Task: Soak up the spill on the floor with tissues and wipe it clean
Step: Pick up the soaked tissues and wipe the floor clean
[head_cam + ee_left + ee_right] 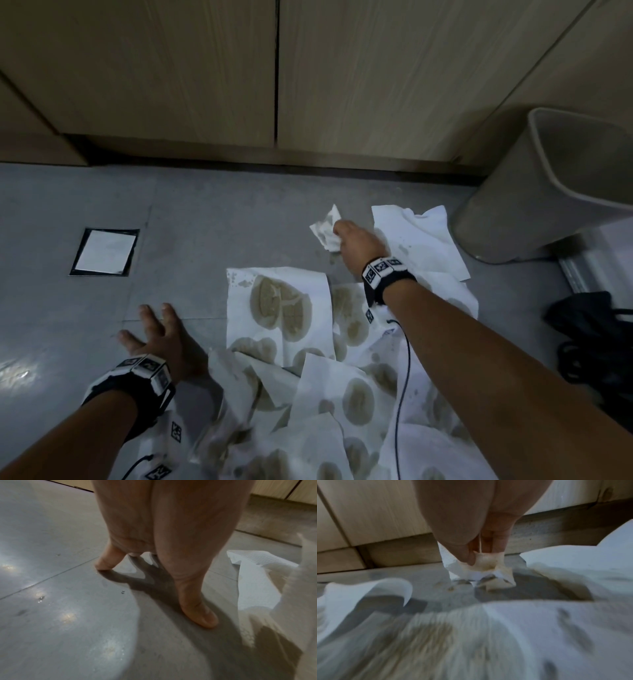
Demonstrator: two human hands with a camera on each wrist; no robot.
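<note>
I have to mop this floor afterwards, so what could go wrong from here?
The small wad pinched by the right hand is already stained and may smear droplets on the floor rather than lift them. The soaked sheets could tear when gathered. The left hand braces on glossy tile and might slip.

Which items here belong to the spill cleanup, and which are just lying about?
Job:
crumpled tissue pinched in right hand
stained tissues spread over the spill
left hand, fingers braced on the floor
bin, likely for used tissues

Lying about:
floor hatch
cupboards
black bundle
</note>
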